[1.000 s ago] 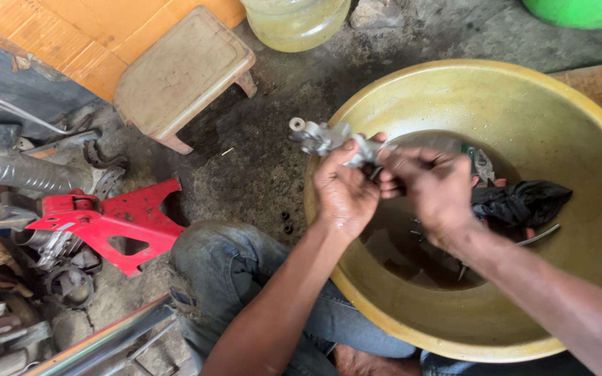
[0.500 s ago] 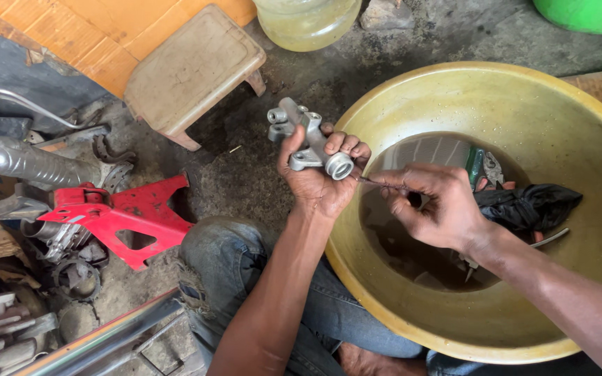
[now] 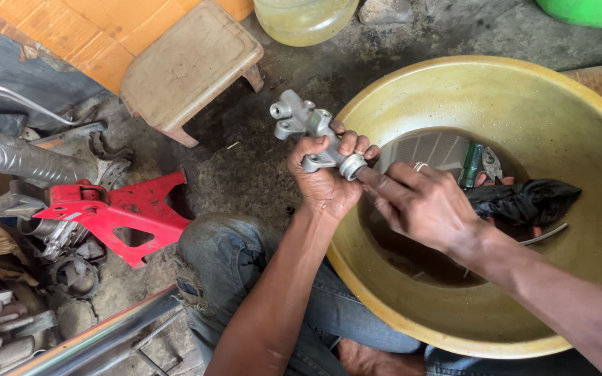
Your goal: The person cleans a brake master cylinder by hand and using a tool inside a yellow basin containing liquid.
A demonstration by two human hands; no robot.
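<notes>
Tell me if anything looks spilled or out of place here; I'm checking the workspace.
Dark, dirty liquid pools in the big yellow plastic basin, with a crumpled black cloth and a green-handled tool lying in it. Nothing else looks spilled.

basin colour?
Yellow basin, with dark liquid pooled at the bottom; head view shows it best.

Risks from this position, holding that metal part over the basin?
1. The left hand grips the grey metal cylinder part by one end only, above the yellow basin's rim; a slip would likely drop it into the dark liquid or onto the floor.
2. The right hand's fingers press at the part's open end; wet fingers may slip or get pinched.
</notes>
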